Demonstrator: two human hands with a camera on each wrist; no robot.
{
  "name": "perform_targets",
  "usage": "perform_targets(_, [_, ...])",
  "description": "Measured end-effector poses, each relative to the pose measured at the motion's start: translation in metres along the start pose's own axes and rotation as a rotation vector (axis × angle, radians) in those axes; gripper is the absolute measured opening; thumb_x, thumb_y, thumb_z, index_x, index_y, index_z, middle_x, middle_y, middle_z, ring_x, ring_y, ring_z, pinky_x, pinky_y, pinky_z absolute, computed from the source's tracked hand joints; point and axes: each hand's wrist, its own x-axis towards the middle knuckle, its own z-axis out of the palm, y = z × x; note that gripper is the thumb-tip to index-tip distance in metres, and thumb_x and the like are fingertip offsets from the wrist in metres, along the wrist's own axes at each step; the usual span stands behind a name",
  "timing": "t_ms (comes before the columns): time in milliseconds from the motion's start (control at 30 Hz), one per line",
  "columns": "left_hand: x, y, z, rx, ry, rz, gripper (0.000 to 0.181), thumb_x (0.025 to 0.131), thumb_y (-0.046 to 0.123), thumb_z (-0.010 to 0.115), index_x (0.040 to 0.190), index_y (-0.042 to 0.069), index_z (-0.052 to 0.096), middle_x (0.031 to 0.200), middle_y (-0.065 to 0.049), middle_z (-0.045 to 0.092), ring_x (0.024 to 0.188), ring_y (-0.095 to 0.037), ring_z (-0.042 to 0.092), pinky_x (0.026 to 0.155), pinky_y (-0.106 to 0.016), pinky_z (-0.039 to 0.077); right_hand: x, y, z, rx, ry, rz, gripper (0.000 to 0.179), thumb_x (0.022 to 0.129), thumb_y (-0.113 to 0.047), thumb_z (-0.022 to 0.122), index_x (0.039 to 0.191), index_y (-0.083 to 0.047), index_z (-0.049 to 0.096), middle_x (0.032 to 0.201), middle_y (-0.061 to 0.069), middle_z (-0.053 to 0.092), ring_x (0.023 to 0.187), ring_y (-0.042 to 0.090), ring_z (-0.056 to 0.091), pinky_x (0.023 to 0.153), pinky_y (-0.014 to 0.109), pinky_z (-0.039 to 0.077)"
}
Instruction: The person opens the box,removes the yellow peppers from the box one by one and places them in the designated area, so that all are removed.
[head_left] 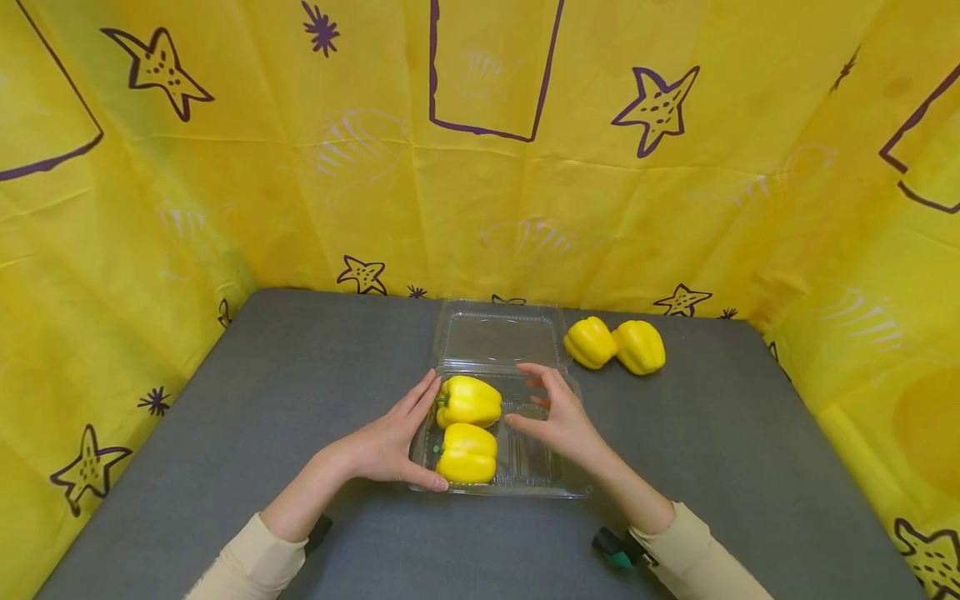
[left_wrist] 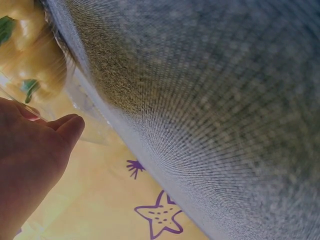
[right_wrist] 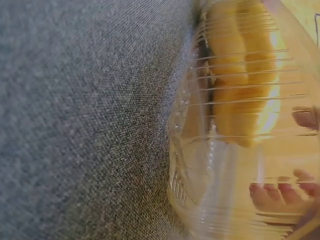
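Observation:
A clear plastic clamshell container point(head_left: 528, 454) lies on the table with its lid point(head_left: 498, 335) folded back. Two yellow bell peppers, a rear one point(head_left: 471, 402) and a front one point(head_left: 468, 454), sit in its left half, stems to the left. My left hand point(head_left: 382, 443) rests along the container's left edge, fingers extended, thumb at the front left corner. Over the right half hovers my right hand point(head_left: 561, 421), fingers bent and spread, holding nothing. Through the container's ribbed side wall point(right_wrist: 187, 145), the right wrist view shows yellow pepper flesh point(right_wrist: 240, 75) and blurred fingertips point(right_wrist: 275, 195).
Two more yellow bell peppers, one point(head_left: 590, 342) touching the other point(head_left: 640, 347), lie on the grey table point(head_left: 315, 367) right of the lid. A yellow curtain point(head_left: 465, 200) with purple drawings encloses the back and sides.

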Motion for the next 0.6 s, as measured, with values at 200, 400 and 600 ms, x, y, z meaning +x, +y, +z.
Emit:
perform_targets(200, [0.0, 0.0, 0.0, -0.001, 0.002, 0.005, 0.133, 0.067, 0.065, 0.079, 0.157, 0.02, -0.007, 0.162, 0.001, -0.016, 0.148, -0.031, 0.006, 0.109, -0.058, 0.028, 0.005, 0.001, 0.006, -0.049, -0.047, -0.026, 0.069, 0.08, -0.018, 0.082, 0.139, -0.01, 0.046, 0.136, 0.013, 0.047, 0.121, 0.034, 0.047, 0.099, 0.047, 0.045])
perform_targets(400, [0.0, 0.0, 0.0, -0.002, -0.003, 0.003, 0.133, 0.067, 0.065, 0.079, 0.157, 0.021, -0.007, 0.162, 0.002, -0.016, 0.148, -0.031, 0.006, 0.109, -0.058, 0.029, 0.009, 0.001, 0.011, -0.102, -0.091, -0.03, 0.067, 0.08, -0.017, 0.082, 0.138, -0.01, 0.048, 0.135, 0.01, 0.049, 0.118, 0.03, 0.048, 0.098, 0.047, 0.046])
perform_targets(600, [0.0, 0.0, 0.0, -0.008, -0.007, -0.003, 0.132, 0.067, 0.065, 0.079, 0.157, 0.022, -0.007, 0.162, 0.003, -0.017, 0.148, -0.031, 0.005, 0.108, -0.06, 0.028, 0.014, 0.003, 0.016, -0.187, -0.145, -0.073, 0.066, 0.08, -0.017, 0.081, 0.137, -0.007, 0.048, 0.135, 0.01, 0.05, 0.118, 0.031, 0.051, 0.095, 0.047, 0.048])
